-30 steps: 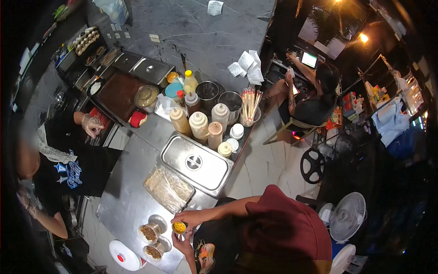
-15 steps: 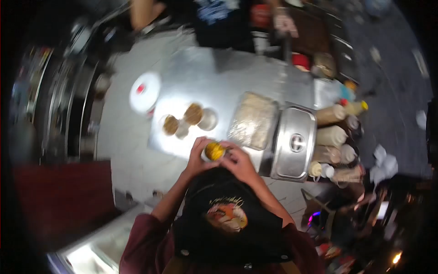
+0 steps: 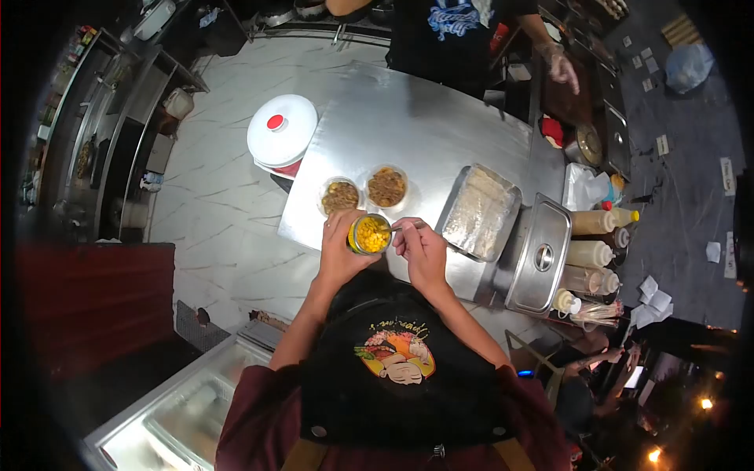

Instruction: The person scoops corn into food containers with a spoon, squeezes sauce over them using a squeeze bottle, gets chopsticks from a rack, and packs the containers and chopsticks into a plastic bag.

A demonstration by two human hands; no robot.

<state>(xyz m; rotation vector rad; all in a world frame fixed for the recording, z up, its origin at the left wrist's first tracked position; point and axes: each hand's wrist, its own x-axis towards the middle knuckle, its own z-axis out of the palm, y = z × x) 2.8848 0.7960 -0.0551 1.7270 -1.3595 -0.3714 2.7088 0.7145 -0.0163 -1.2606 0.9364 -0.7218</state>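
My left hand [image 3: 339, 250] is wrapped round an open can of corn [image 3: 371, 235], its mouth tilted up towards me, yellow kernels inside. In my right hand [image 3: 424, 253] I pinch the handle of a metal spoon [image 3: 397, 228], which reaches over the can's rim. The spoon's bowl is hard to make out. Just beyond my hands stand two round tubs on the metal table: the left tub [image 3: 340, 195] and the right tub [image 3: 387, 187] both hold brown chopped food, with some yellow bits in the left one.
A wrapped tray [image 3: 481, 212] and a lidded steel pan [image 3: 542, 255] lie to the right, beside several squeeze bottles [image 3: 591, 253]. A white-lidded bucket [image 3: 283, 132] stands at the table's left edge. Across the metal table [image 3: 424, 118] a person's gloved hand [image 3: 561, 71] shows.
The view has steadied and shifted, so the table appears farther right. My right hand has come away from the can's side and now shows the spoon handle. The can stays in my left hand.
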